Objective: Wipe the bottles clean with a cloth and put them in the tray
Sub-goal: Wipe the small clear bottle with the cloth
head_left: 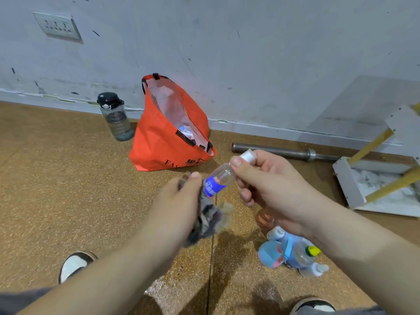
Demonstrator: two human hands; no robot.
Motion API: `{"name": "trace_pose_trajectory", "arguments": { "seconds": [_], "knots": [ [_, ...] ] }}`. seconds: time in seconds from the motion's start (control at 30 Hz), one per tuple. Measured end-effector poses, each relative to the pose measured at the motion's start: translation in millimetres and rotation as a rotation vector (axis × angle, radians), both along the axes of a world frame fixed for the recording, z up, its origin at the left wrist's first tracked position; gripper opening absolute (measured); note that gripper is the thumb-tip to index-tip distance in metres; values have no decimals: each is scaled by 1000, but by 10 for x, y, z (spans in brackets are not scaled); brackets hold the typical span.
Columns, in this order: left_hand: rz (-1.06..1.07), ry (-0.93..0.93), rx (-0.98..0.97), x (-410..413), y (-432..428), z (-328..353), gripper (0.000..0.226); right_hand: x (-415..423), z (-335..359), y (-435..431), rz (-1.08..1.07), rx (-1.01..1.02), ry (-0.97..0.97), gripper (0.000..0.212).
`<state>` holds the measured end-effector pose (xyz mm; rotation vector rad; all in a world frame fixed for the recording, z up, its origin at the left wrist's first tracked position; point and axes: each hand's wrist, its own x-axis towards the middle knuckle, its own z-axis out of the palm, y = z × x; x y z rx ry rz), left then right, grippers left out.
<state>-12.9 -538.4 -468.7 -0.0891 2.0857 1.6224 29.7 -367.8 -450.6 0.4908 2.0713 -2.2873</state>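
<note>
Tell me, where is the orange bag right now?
In the head view the orange bag sits on the floor against the wall, left of centre, beside the dark-capped water bottle and left of the metal bar.

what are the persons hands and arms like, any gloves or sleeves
Both the left hand and the right hand are bare, with no gloves, rings or watch in sight. Both forearms are uncovered as far as the picture shows, and the fingernails are short and unpainted.
</note>
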Motion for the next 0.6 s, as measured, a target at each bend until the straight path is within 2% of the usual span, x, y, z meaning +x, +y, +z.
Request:
{"name": "trace_pose_trajectory", "arguments": {
  "seconds": [0.03, 0.1, 0.17, 0.2, 0.27, 0.3, 0.37, 0.47, 0.53, 0.6],
  "knots": [
    [14, 183, -67, 68, 14, 0, 28, 6, -16, -43, -34, 4, -9, 22],
    [-142, 585, -163, 243, -86, -87, 26, 15, -44, -116, -76, -11, -30, 26],
    [-302, 890, -324, 278, -90, -132, 47, 38, -70, -177, -70, -42, -72, 28],
    [-349, 971, -371, 280, -70, -130, 55, 49, -85, -197, -64, -60, -92, 29],
    [-393, 998, -351, 196, -87, -151, 60, 63, -58, -204, -62, -89, -98, 30],
    [-402, 968, -335, 175, -119, -155, 58, 57, -20, -192, -64, -90, -86, 29],
    [-370, 772, -180, 131, -136, -142, 48, 33, 46, -118, -104, -78, -63, 30],
    [-154, 76, 224, 112, -42, -5, 22, -8, 74, 17, -166, -129, -72, 29],
    [-25, -266, 338, 127, 20, 49, 26, -25, 56, 61, -113, -164, -115, 27],
    [89, -415, 344, 52, 77, 102, 37, -26, 64, 94, -36, -131, -134, 27]
  ]
}}
